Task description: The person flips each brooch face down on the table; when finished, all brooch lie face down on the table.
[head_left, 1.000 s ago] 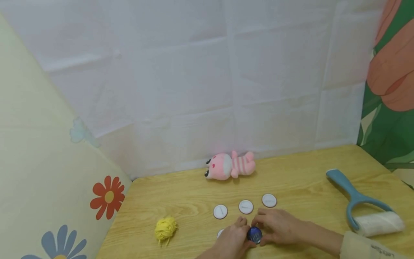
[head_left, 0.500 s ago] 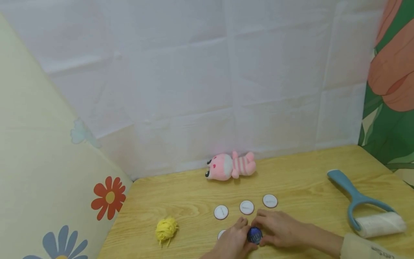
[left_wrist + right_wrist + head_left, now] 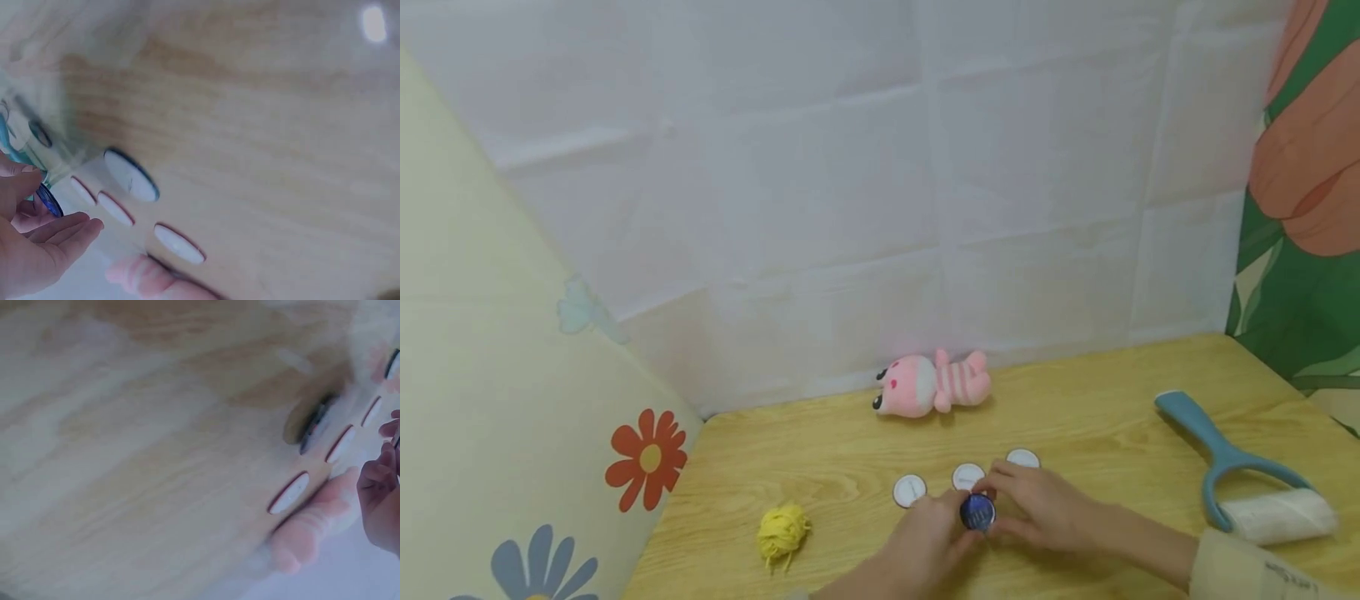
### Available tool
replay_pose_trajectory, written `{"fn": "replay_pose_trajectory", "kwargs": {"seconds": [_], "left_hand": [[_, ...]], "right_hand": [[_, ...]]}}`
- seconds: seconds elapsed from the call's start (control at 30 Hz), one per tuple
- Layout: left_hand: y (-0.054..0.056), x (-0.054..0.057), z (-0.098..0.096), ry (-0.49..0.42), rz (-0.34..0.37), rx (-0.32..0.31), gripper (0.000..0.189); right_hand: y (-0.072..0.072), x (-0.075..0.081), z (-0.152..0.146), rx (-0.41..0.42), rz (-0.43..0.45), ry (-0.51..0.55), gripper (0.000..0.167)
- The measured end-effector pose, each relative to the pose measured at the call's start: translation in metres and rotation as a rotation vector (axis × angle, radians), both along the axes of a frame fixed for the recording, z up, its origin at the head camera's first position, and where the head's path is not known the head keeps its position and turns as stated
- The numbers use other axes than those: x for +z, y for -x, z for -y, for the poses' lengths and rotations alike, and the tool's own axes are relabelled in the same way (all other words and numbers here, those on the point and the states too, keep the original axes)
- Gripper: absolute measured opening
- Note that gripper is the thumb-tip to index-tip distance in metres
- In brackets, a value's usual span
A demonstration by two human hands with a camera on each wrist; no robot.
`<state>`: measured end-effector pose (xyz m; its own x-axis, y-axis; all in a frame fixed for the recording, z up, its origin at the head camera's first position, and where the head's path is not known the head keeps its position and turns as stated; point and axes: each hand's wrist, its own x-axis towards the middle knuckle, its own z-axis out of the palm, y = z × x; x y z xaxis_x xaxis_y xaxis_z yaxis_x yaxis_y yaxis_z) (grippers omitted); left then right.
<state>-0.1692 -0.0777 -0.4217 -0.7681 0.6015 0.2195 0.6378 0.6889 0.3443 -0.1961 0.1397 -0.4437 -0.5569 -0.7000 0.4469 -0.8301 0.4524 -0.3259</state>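
Both hands hold a round blue pin badge (image 3: 977, 512) between their fingers in the head view, its shiny blue face toward the camera. My left hand (image 3: 925, 535) pinches its left edge, and my right hand (image 3: 1047, 507) has thumb and fingers at its right edge. The blue badge (image 3: 49, 200) shows edge-on among the fingers in the left wrist view. Just beyond the hands lie white-backed badges, one at left (image 3: 910, 491), one in the middle (image 3: 967, 477) and one at right (image 3: 1023, 460), partly behind the right hand. A dark-rimmed white-backed badge (image 3: 131, 175) is nearer the left wrist camera.
A pink plush toy (image 3: 932, 385) lies at the back of the wooden table (image 3: 1105, 417), against the white cloth (image 3: 850, 208). Yellow yarn (image 3: 782, 533) sits at left. On the right lies a blue-handled lint roller (image 3: 1225, 467). In the right wrist view, a blurred dark-edged disc (image 3: 315, 425) shows.
The hands have moved the blue badge slightly up and left in the head view. The left hand now covers the white-backed badge that peeked out beside it.
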Motion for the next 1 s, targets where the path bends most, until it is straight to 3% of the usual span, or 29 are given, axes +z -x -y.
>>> {"fn": "replay_pose_trajectory", "kwargs": {"seconds": [0.17, 0.37, 0.6, 1.0], "left_hand": [[0.004, 0.020, 0.002, 0.013, -0.018, 0.025, 0.032], [0.011, 0.044, 0.003, -0.066, -0.041, -0.014, 0.034], [0.019, 0.071, 0.002, -0.058, -0.122, -0.027, 0.034], [0.018, 0.082, 0.003, -0.102, -0.144, -0.051, 0.031]], "right_hand": [[0.006, 0.014, 0.005, -0.003, -0.095, 0.067, 0.038], [0.015, 0.037, 0.006, -0.010, -0.199, 0.121, 0.037], [0.023, 0.061, 0.006, -0.048, -0.279, 0.137, 0.044], [0.022, 0.072, 0.004, -0.040, -0.299, 0.176, 0.046]]}}
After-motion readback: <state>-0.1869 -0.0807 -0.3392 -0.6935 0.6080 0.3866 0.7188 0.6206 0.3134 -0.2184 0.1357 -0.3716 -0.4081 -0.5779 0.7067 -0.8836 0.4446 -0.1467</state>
